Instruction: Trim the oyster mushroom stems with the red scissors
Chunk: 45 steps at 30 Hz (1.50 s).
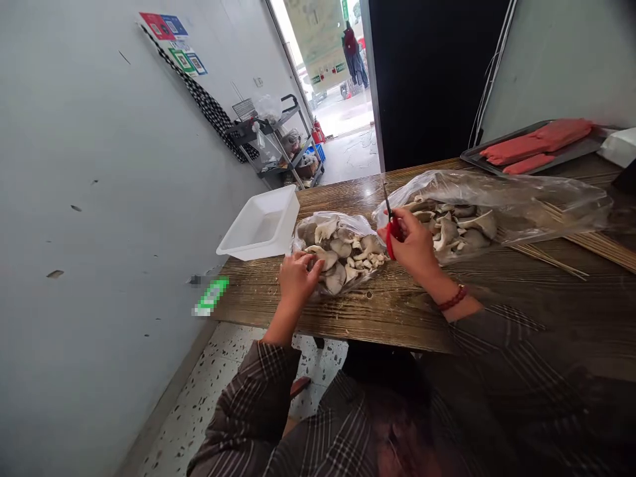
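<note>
My right hand (415, 248) is closed round the red handles of a pair of scissors (393, 228), whose blades point up and away from me. At the near left side of an open clear plastic bag of grey oyster mushrooms (340, 249), my left hand (297, 278) has its fingers curled on the edge of a mushroom (325, 259). Trimmed pale pieces lie at the right of that pile. Beyond my right hand rests a larger clear bag (527, 192) with more oyster mushrooms (450, 228) in it.
A white plastic bin (263, 222) stands at the table's far left corner. Thin wooden skewers (603, 248) lie at right, partly under the larger bag. Behind them is a dark tray (474, 158) with red packs (541, 142). A loaded cart (285, 146) stands by the doorway.
</note>
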Each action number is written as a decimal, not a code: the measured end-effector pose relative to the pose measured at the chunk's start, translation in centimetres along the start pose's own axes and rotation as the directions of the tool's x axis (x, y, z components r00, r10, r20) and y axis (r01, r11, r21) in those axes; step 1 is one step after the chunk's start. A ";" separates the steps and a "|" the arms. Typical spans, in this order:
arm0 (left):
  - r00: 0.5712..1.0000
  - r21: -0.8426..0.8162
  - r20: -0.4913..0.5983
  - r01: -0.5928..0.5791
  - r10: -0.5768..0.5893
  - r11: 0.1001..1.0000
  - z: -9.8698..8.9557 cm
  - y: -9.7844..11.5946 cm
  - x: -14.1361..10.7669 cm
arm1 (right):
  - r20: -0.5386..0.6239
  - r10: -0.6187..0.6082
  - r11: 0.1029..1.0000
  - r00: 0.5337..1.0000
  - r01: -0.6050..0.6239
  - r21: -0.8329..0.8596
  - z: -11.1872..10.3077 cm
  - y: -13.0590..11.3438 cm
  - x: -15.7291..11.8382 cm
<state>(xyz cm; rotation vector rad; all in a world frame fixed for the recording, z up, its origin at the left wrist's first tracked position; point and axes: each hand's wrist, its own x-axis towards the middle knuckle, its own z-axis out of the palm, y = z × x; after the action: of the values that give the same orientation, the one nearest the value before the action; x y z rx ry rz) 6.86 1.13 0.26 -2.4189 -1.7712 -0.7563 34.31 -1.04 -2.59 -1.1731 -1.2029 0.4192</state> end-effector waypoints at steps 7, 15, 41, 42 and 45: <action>0.978 -0.374 -0.028 0.180 -0.205 0.910 3.0 0.1 1.9 | 0.058 -0.057 0.996 0.997 0.061 -0.064 0.1 -0.9 -0.5; 0.977 -0.835 0.212 0.187 -0.010 0.518 -0.8 3.6 1.0 | 0.360 -0.149 0.988 0.921 0.153 0.017 -0.9 -2.4 -0.4; 0.861 -0.860 0.508 0.507 0.011 -0.062 -1.3 5.5 -2.0 | 0.862 0.004 1.000 0.506 0.022 -0.017 -2.6 -4.2 0.2; 0.860 -0.857 0.509 0.510 0.027 -0.068 -1.2 5.6 -2.1 | 0.864 0.006 1.000 0.503 0.013 -0.015 -2.5 -4.3 0.1; 0.856 -0.853 0.510 0.516 0.084 -0.081 -0.8 6.1 -2.4 | 0.866 0.012 1.000 0.500 -0.013 -0.006 -2.4 -4.4 0.0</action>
<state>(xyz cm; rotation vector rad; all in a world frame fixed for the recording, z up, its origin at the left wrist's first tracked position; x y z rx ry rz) 11.60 -3.31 1.44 -3.1653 -2.1918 -2.7061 35.03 -3.94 1.47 -0.9523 -2.0701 1.1245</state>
